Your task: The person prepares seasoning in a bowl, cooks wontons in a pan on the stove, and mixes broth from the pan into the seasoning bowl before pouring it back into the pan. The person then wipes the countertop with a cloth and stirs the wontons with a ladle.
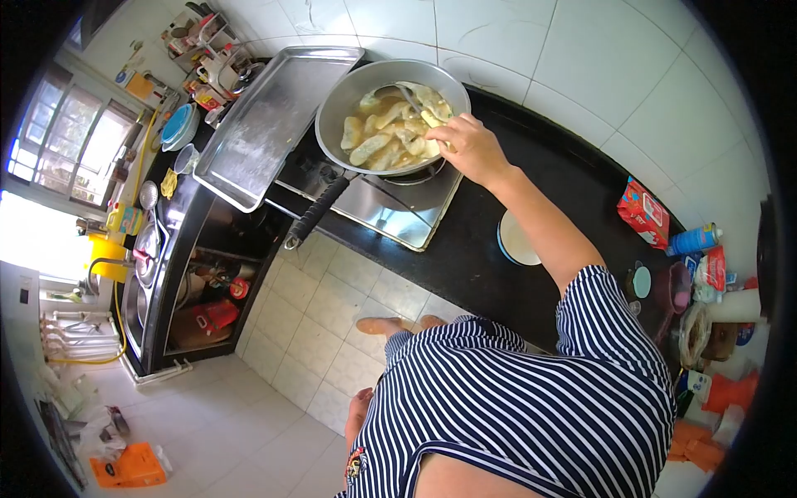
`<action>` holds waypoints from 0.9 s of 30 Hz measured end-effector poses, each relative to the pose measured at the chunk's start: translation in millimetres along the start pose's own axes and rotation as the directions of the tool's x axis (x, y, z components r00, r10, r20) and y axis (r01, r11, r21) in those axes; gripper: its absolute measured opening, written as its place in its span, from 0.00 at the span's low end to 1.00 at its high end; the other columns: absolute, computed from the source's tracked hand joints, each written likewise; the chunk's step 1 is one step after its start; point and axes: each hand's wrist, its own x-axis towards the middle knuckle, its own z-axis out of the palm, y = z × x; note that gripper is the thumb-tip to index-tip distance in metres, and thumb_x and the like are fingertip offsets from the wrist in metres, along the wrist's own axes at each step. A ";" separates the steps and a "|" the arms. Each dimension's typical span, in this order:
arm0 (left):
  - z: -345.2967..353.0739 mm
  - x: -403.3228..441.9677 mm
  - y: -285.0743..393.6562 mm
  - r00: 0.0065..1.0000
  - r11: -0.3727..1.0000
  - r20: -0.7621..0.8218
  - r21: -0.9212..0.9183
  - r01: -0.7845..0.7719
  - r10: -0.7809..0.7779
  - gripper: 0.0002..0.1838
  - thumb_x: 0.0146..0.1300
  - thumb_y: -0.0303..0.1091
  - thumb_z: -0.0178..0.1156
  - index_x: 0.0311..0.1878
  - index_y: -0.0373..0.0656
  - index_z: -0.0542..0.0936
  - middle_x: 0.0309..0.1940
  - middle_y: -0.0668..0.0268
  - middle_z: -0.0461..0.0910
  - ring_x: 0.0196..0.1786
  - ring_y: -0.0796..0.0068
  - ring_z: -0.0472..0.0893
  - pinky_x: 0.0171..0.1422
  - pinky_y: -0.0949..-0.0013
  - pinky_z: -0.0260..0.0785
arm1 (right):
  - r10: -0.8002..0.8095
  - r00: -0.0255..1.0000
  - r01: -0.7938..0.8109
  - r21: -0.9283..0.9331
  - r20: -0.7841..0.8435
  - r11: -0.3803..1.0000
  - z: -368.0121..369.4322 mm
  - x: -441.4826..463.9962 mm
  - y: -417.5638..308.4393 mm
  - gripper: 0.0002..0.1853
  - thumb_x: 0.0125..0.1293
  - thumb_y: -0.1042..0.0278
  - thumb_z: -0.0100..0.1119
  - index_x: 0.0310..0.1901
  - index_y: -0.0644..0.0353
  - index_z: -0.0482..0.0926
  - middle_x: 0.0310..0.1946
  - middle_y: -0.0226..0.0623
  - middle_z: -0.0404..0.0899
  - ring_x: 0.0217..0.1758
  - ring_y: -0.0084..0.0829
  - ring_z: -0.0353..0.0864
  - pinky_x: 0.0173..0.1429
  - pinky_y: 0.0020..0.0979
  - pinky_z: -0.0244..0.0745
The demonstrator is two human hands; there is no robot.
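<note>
My right hand reaches over the right rim of a large grey pan, its fingers closed round the handle of a ladle. The ladle's bowl dips toward the back of the pan. Pale dumplings lie in brownish liquid inside. The pan sits on a stove, and its black-wrapped handle points toward the front left. Low beside my striped shirt, my left hand hangs away from the counter; its fingers are partly hidden, so their pose is unclear.
Left of the pan lies a metal tray. A round white item is under my right forearm. A red packet and a blue can stand at the right. The sink is at the left, above an open cabinet.
</note>
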 end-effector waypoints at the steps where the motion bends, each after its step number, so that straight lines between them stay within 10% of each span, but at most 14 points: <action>1: -0.5 -3.8 3.9 0.997 0.992 0.037 0.098 -0.077 0.073 0.19 0.74 0.31 0.56 0.64 0.31 0.76 0.57 0.53 0.82 0.57 0.68 0.81 0.60 0.69 0.74 | 0.025 0.999 -0.025 -0.030 0.024 0.999 -10.4 -3.6 -0.8 0.14 0.59 0.68 0.65 0.46 0.42 0.84 0.33 0.29 0.77 0.46 0.35 0.79 0.47 0.37 0.79; 15: 25.0 -32.8 43.4 0.998 0.997 0.056 0.065 0.031 -0.035 0.20 0.74 0.28 0.53 0.65 0.30 0.74 0.57 0.53 0.81 0.57 0.67 0.81 0.60 0.69 0.74 | 0.011 0.983 -0.012 0.002 0.183 1.000 -128.2 -46.2 -56.3 0.06 0.56 0.71 0.65 0.35 0.50 0.86 0.27 0.30 0.74 0.39 0.33 0.76 0.39 0.36 0.77; 18: 47.9 -103.6 94.4 0.989 0.919 0.012 0.369 -0.138 0.144 0.21 0.73 0.27 0.54 0.66 0.29 0.73 0.58 0.52 0.80 0.57 0.67 0.81 0.61 0.69 0.73 | -0.028 0.982 0.011 0.096 0.187 0.995 -134.0 -44.5 -69.0 0.05 0.56 0.72 0.65 0.34 0.50 0.86 0.27 0.31 0.73 0.37 0.33 0.76 0.38 0.35 0.76; 27: 17.9 -22.5 19.4 0.996 0.991 0.003 -0.105 0.088 -0.088 0.21 0.72 0.24 0.54 0.66 0.29 0.72 0.61 0.50 0.79 0.62 0.65 0.79 0.65 0.67 0.73 | -0.132 0.975 0.113 0.111 0.178 0.987 -68.5 -28.8 -71.9 0.05 0.59 0.68 0.65 0.37 0.46 0.84 0.28 0.29 0.73 0.41 0.33 0.77 0.39 0.35 0.79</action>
